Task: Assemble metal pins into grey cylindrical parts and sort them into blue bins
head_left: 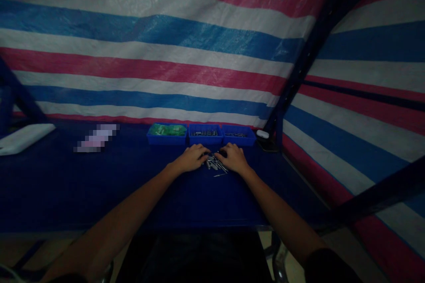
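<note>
A small heap of slender metal pieces (215, 163) lies on the dark blue table, one piece (219, 175) a little apart on the near side. At the heap's left edge is my left hand (193, 158), its fingers curved and apart, touching the pieces. My right hand (233, 158) rests at the right edge, thumb and fingers spread around a dark gap. Neither hand visibly lifts a piece. Just behind stand three blue trays: one with green bags (168, 142), a middle one with metal parts (206, 140), and a right one with thin metal pieces (239, 142).
On the table (109, 194), a white flat object (26, 138) lies far left, with a blurred-out item (97, 138) beside it. A white case (262, 134) and a dark phone-like object (268, 146) are right of the trays. Striped sheeting and blue frame bars surround the table.
</note>
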### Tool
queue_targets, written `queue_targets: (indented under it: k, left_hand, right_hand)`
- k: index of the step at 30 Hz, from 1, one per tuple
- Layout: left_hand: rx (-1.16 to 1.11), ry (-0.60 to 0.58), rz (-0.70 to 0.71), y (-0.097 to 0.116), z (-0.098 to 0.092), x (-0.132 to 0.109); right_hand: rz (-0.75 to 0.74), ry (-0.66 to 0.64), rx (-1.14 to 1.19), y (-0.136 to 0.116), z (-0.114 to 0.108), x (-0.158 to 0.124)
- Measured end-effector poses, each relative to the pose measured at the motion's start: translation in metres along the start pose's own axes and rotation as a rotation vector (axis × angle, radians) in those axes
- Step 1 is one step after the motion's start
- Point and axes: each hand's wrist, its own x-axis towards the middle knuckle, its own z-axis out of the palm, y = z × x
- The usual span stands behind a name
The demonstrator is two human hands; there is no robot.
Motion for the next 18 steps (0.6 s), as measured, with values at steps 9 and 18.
queue_targets:
  k: [9,18]
  left_hand:
    - [-0.037,0.078,-0.03,0.003,0.003,-0.001]
    - [-0.129,0.362,0.007,0.007,-0.006,0.004]
  right_hand:
    - [-0.043,0.075,0.152,-0.002,0.005,0.002]
    - [-0.29,0.125,0.299,-0.015,-0.002,-0.005]
